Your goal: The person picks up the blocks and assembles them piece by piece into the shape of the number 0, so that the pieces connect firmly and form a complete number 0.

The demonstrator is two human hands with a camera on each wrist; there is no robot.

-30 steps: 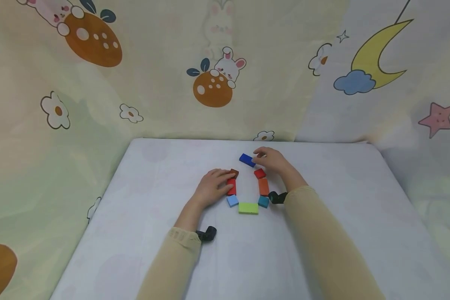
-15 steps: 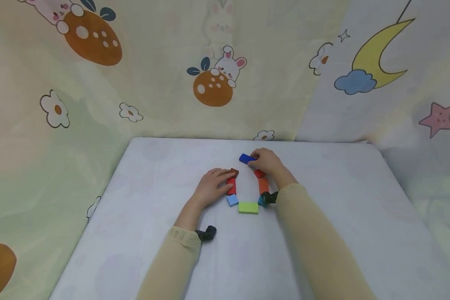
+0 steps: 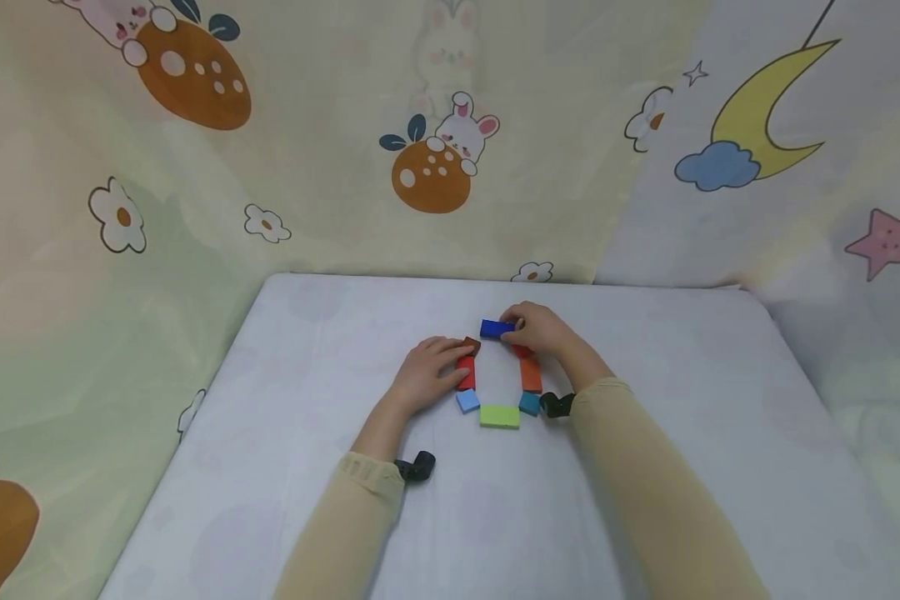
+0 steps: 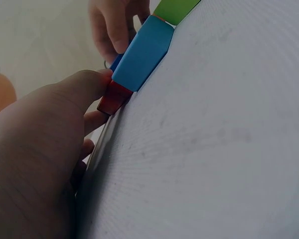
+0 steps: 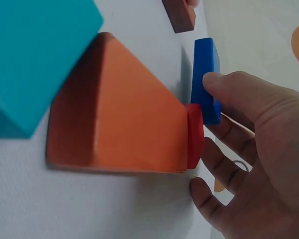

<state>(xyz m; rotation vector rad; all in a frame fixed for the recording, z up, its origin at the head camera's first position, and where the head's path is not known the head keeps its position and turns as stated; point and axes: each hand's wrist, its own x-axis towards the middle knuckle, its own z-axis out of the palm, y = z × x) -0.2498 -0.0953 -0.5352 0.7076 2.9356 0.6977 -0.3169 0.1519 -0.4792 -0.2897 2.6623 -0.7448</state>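
Colored blocks form a ring on the white table. My right hand (image 3: 543, 327) pinches a dark blue block (image 3: 492, 328) at the ring's far end; the right wrist view shows the thumb on the blue block's (image 5: 203, 57) face and other fingers behind it. A small red block (image 5: 195, 139) lies right at its lower end, beside the orange block (image 5: 139, 124). My left hand (image 3: 422, 372) rests on the left side, its thumb at the longer red block (image 3: 465, 364) and fingertips at the brown block (image 3: 472, 343). Its fingers are fairly straight.
Nearer the person lie a light blue block (image 3: 468, 402), a lime green block (image 3: 499, 417) and a teal block (image 3: 529, 403). Black wrist cameras sit by both sleeves, the right one (image 3: 555, 405) close to the teal block. A patterned cloth (image 3: 330, 167) hangs behind the table.
My right hand has taken hold of the dark blue block, turned it from slanted to nearly level and drawn it slightly nearer. The left hand has stayed in place.
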